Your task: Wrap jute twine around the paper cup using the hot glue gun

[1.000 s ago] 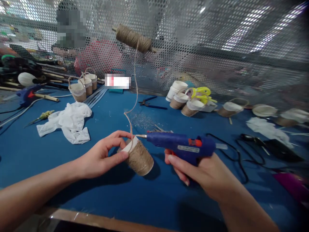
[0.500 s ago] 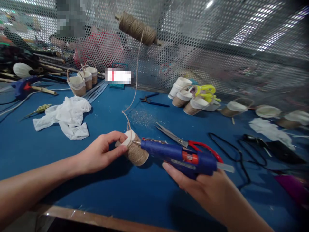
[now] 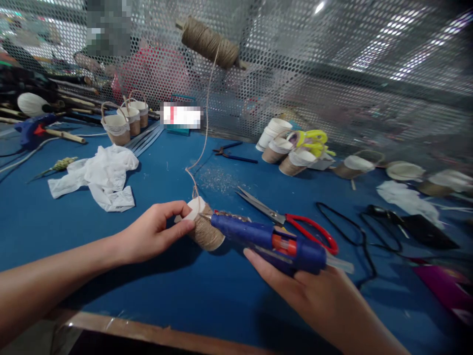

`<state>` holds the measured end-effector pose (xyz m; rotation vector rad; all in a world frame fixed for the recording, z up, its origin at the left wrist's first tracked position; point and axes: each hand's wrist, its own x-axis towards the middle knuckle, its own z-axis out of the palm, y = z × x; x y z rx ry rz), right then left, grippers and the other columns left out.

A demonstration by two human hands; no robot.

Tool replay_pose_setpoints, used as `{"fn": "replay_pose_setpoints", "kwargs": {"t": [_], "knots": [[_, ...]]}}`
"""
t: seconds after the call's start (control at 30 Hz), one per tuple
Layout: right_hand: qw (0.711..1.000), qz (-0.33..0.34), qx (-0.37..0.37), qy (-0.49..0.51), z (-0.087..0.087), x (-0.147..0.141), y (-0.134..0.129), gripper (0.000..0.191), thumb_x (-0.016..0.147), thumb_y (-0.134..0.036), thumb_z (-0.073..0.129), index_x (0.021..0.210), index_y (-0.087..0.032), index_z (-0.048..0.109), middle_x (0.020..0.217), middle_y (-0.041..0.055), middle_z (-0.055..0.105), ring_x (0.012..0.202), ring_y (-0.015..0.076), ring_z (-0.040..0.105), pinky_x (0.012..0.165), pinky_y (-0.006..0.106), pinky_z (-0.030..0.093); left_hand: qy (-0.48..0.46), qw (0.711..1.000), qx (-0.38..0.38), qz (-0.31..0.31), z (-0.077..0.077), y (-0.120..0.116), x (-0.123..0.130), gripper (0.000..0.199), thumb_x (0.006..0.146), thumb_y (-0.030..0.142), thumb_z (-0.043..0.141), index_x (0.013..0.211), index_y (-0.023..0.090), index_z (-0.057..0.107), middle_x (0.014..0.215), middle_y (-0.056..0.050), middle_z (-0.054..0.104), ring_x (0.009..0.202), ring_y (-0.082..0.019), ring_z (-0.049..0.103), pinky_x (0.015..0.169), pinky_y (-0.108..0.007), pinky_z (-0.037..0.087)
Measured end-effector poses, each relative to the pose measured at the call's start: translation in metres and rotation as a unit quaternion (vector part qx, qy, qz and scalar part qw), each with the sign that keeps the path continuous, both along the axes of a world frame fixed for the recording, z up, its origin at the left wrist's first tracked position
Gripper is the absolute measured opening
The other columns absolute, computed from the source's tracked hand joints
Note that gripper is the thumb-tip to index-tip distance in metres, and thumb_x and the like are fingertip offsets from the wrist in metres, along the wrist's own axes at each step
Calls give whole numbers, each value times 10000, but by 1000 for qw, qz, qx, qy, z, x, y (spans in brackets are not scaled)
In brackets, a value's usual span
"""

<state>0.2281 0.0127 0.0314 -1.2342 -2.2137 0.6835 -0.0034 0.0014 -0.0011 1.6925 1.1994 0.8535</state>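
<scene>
Between thumb and fingers, my left hand (image 3: 160,231) pinches the white rim of a small paper cup (image 3: 207,232) wrapped in brown twine. The cup is tilted over the blue table. My right hand (image 3: 299,291) grips a blue glue gun (image 3: 258,234), and its metal nozzle meets the twine just below the rim. A glue stick sticks out of the back of the gun. From the cup a strand of twine (image 3: 206,128) runs up to a spool (image 3: 210,43) hung on the mesh panel.
Red-handled scissors (image 3: 275,215) lie behind the glue gun, with pliers (image 3: 236,153) farther back. White cloth (image 3: 105,172) is at left, near finished-looking cups (image 3: 117,132) and a second glue gun (image 3: 31,130). More cups (image 3: 293,162) and a black cord (image 3: 342,224) are at right.
The glue gun's nozzle stays at the cup below the rim while both shift very slightly left. The whole scene moves a little left too. My grip on both things is unchanged.
</scene>
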Motion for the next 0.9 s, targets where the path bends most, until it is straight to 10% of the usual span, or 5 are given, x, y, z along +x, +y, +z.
{"fn": "replay_pose_setpoints", "kwargs": {"t": [0.9], "knots": [[998,33,32,-43,10,-4,-4,180,811,-298,479,661,-266,574,497,-18,551,404,134,482,401,245,417,-24,998,56,-23,1,2,1,116,851,198,436,773,156,510,1094,-107,590,1014,-208,536,889,-335,393]]}}
